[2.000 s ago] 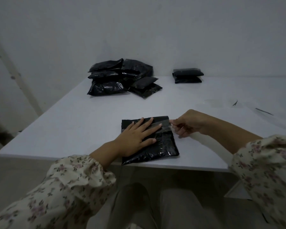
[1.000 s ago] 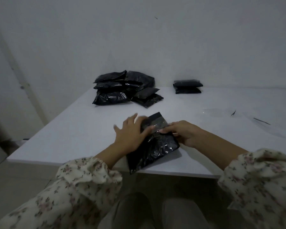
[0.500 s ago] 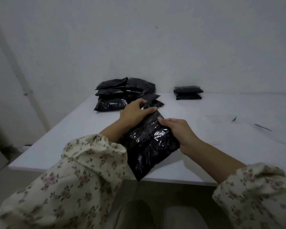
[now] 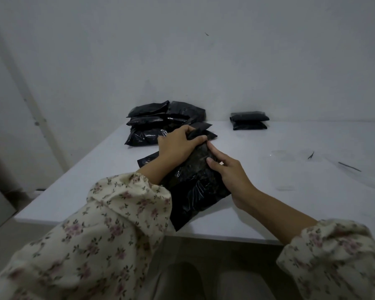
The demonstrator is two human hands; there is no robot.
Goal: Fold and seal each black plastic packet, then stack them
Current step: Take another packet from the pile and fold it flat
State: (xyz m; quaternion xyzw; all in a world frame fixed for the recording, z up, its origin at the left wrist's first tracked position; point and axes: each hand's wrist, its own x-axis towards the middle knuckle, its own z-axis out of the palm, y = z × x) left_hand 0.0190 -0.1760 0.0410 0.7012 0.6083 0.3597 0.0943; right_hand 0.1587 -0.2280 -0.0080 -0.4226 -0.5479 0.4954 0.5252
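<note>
A black plastic packet (image 4: 195,191) lies tilted near the table's front edge, its near corner reaching the edge. My left hand (image 4: 178,144) grips the packet's far end, fingers curled over it. My right hand (image 4: 227,172) rests on the packet's right side, index finger stretched toward its far end, thumb pressing the plastic. A loose pile of black packets (image 4: 152,124) lies at the back left. A neat stack of two folded packets (image 4: 249,120) stands at the back, right of the pile.
The white table (image 4: 290,204) meets a white wall at its far side. Clear plastic strips (image 4: 284,169) and small dark scraps (image 4: 349,166) lie on its right part. My knees show below the front edge.
The packet was flat under my left palm while my right hand pinched a clear strip. Both hands then lifted and turned it, and my left hand moved to its far end.
</note>
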